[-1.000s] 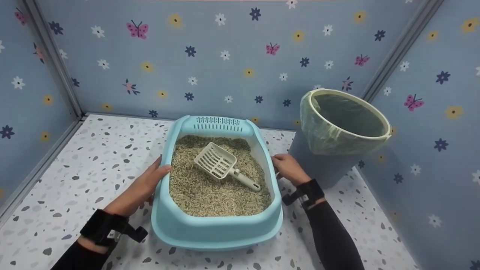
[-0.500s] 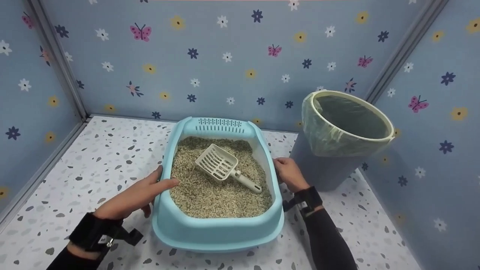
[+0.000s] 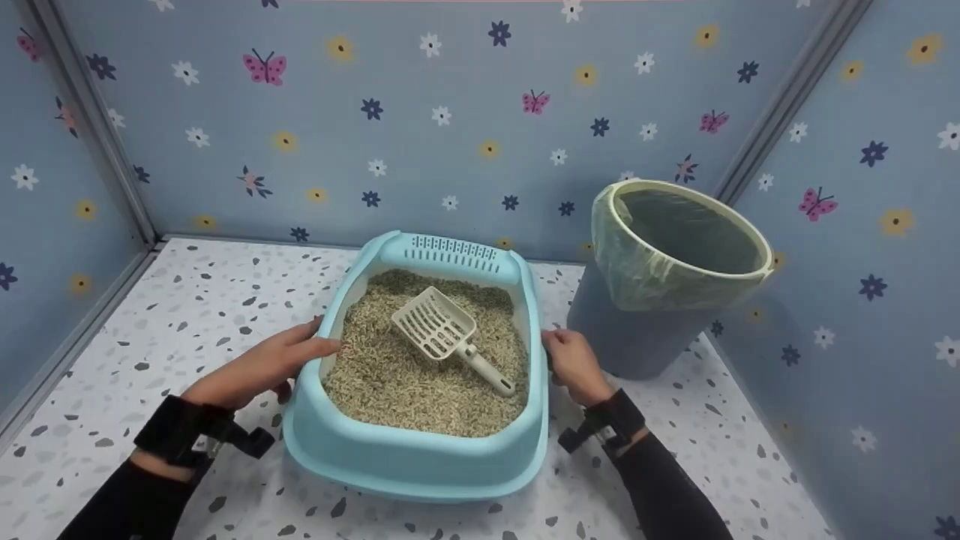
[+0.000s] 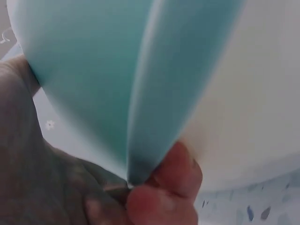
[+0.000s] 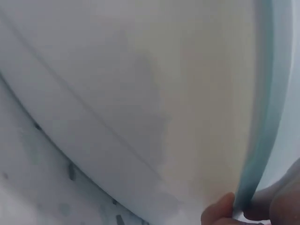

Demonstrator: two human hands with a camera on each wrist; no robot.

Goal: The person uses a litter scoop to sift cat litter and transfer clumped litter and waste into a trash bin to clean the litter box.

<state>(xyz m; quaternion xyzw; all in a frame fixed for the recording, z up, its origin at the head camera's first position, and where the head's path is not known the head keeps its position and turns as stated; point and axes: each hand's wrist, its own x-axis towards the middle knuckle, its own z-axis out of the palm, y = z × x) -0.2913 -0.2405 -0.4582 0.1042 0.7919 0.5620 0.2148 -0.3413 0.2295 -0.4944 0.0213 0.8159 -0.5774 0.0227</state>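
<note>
A light blue litter box (image 3: 416,465) stands on the speckled surface, slightly turned. Beige pellet litter (image 3: 397,390) fills it, and a cream slotted litter scoop (image 3: 435,324) lies on top, handle toward the lower right. My left hand (image 3: 259,366) grips the box's left rim, thumb over the top; in the left wrist view, curled fingers (image 4: 166,199) hook under the blue rim (image 4: 164,93). On the right side my right hand (image 3: 576,364) holds the opposite rim. The right wrist view has its fingertips (image 5: 219,210) pinching the lower edge of the blue rim (image 5: 269,131).
Behind my right hand stands a grey-blue waste bin (image 3: 622,337) with a pale liner (image 3: 637,277) folded over its rim. Flower-patterned panels (image 3: 420,135) enclose the back and both sides. The white speckled surface (image 3: 202,300) extends around the box.
The litter box has turned a little clockwise: its back end shifted right and its front end left. The scoop turned along with it. Both hands stay at the rim.
</note>
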